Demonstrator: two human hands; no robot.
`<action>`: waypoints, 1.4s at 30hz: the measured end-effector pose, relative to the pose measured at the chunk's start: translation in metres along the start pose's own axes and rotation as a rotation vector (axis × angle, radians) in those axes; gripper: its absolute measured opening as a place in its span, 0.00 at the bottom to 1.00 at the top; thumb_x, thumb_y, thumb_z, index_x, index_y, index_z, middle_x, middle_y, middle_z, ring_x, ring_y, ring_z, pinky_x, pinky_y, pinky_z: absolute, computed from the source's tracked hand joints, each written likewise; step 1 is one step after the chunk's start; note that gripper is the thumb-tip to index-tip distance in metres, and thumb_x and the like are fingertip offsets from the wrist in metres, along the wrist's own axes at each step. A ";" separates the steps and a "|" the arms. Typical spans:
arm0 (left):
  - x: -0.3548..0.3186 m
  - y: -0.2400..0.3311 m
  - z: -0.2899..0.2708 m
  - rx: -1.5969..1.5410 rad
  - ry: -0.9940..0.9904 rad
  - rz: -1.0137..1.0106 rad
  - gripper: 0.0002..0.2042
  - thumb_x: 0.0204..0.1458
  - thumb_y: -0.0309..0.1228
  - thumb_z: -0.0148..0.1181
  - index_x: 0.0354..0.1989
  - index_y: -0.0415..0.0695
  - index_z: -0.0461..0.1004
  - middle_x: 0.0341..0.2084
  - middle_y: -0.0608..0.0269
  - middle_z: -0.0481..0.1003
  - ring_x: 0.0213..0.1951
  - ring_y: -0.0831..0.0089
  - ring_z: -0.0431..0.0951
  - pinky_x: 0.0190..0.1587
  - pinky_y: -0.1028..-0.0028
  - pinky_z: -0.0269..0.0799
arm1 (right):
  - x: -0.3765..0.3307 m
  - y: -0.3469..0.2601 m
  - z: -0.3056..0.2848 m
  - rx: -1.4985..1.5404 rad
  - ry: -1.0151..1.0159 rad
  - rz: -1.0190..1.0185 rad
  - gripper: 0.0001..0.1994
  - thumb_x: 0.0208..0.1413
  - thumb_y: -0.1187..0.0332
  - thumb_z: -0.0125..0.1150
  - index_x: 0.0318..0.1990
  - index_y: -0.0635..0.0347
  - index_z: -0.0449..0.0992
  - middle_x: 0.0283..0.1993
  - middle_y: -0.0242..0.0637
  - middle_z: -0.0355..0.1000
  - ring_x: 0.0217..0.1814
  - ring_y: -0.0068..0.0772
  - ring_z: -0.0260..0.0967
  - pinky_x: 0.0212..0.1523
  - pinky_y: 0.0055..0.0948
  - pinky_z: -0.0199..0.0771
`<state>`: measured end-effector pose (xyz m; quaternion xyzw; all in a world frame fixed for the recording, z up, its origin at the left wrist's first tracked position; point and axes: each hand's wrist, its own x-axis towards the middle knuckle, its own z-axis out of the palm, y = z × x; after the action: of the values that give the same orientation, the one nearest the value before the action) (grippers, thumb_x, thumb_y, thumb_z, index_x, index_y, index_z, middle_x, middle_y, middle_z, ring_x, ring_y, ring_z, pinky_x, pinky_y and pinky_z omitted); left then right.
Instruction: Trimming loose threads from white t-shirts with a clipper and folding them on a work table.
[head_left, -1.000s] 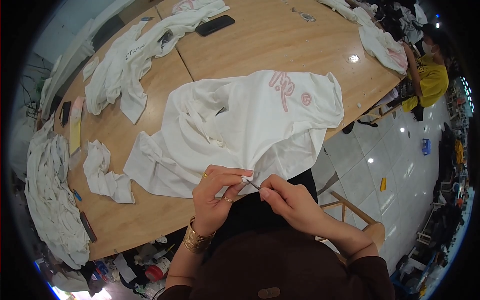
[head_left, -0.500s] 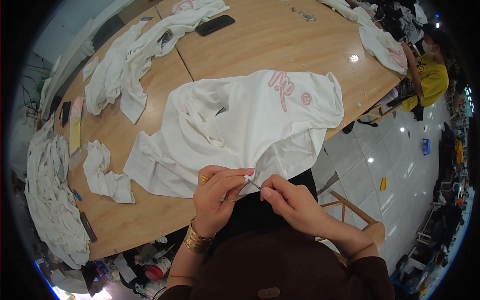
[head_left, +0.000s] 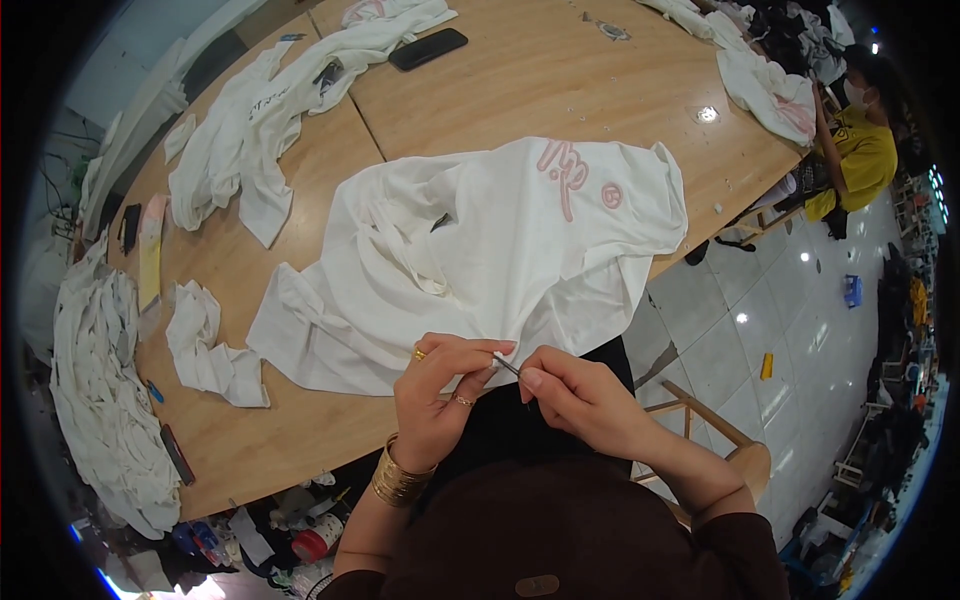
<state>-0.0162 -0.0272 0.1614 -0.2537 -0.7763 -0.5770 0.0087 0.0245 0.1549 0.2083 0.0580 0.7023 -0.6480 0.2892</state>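
Note:
A white garment (head_left: 500,250) with a pink print lies spread across the wooden table (head_left: 560,90), its near hem hanging over the table edge. My left hand (head_left: 440,395), with rings and a gold bangle, pinches that hem between thumb and fingers. My right hand (head_left: 575,400) is closed on a small thin metal tool (head_left: 506,366) whose tip touches the hem right by my left fingertips. Both hands sit close together just below the table edge, over my dark lap.
More white garments lie at the table's left (head_left: 240,150), a crumpled one (head_left: 205,345) near the front edge, a pile (head_left: 95,390) at far left. A black phone (head_left: 428,48) rests at the back. Another person in yellow (head_left: 860,150) sits at right. A wooden stool (head_left: 740,450) stands below.
My left hand has shifted slightly along the hem and regripped it; my right hand stays at the same spot with the tool. The garment barely moved.

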 end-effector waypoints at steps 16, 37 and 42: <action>0.001 0.006 0.004 -0.122 0.076 -0.092 0.04 0.45 0.18 0.57 0.28 0.41 0.72 0.35 0.60 0.78 0.34 0.73 0.71 0.41 0.76 0.64 | -0.003 0.004 0.003 0.006 0.029 -0.051 0.13 0.63 0.63 0.38 0.33 0.61 0.66 0.14 0.24 0.53 0.16 0.13 0.48 0.19 0.17 0.50; -0.008 0.006 0.018 -0.400 0.209 -0.304 0.03 0.49 0.20 0.55 0.32 0.37 0.73 0.36 0.57 0.76 0.36 0.77 0.72 0.43 0.79 0.66 | 0.000 0.007 0.012 -0.006 0.125 -0.079 0.13 0.63 0.61 0.40 0.33 0.61 0.65 0.15 0.27 0.55 0.17 0.16 0.51 0.20 0.20 0.53; -0.009 0.007 0.017 -0.392 0.212 -0.301 0.03 0.50 0.20 0.55 0.32 0.36 0.73 0.36 0.57 0.76 0.37 0.77 0.73 0.43 0.78 0.66 | 0.001 0.006 0.012 0.042 0.102 -0.081 0.13 0.63 0.62 0.38 0.32 0.60 0.65 0.13 0.24 0.53 0.16 0.13 0.47 0.18 0.17 0.48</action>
<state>-0.0009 -0.0136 0.1589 -0.0704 -0.6736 -0.7343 -0.0452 0.0301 0.1444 0.2024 0.0683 0.7042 -0.6699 0.2252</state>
